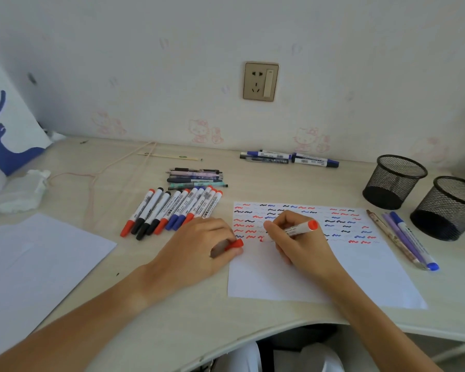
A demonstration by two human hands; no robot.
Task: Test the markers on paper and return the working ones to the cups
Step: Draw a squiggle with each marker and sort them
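Pale worktop (172, 304) against a white wall with a socket (260, 81). Test paper (346, 269) lies right of centre, its upper part covered in red, blue and black squiggles. Right hand (297, 238) grips an uncapped red marker (297, 230), tip on the paper at the lowest row. Left hand (202, 244) pinches the red cap (235, 244) at the paper's left edge. Row of capped markers (172, 210) lies left of the paper. Two mesh cups (395, 181) stand far right.
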